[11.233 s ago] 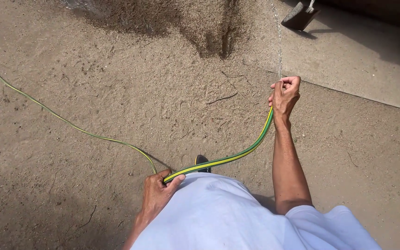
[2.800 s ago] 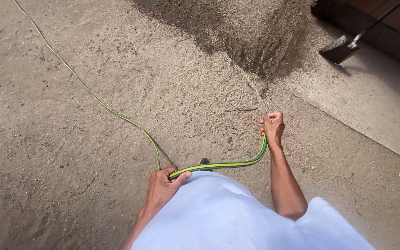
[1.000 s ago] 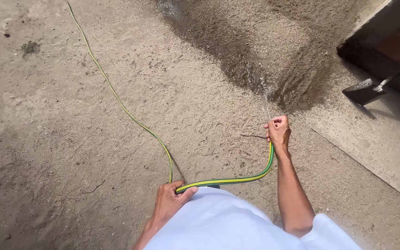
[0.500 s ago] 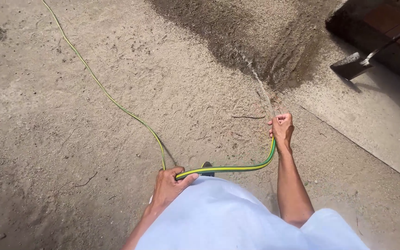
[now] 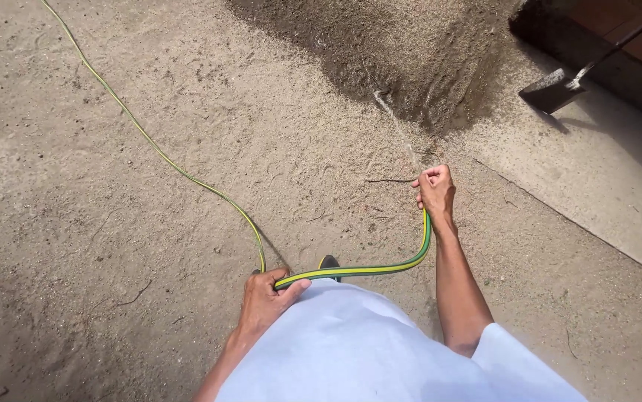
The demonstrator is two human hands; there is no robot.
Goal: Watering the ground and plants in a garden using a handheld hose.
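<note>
Since a moment earlier, the right hand (image 5: pixel 435 189), clenched on the end of the green-and-yellow striped rubber hose (image 5: pixel 366 269), had swung its thin water jet (image 5: pixel 394 125) leftward across the dark wet sand patch (image 5: pixel 403 59), while the left hand (image 5: pixel 263 299) gripped the hose's slack at the waist.

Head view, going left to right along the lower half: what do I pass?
Hose trailing on the sand → left hand gripping it → shoe tip → right hand holding the hose end → concrete slab.
</note>
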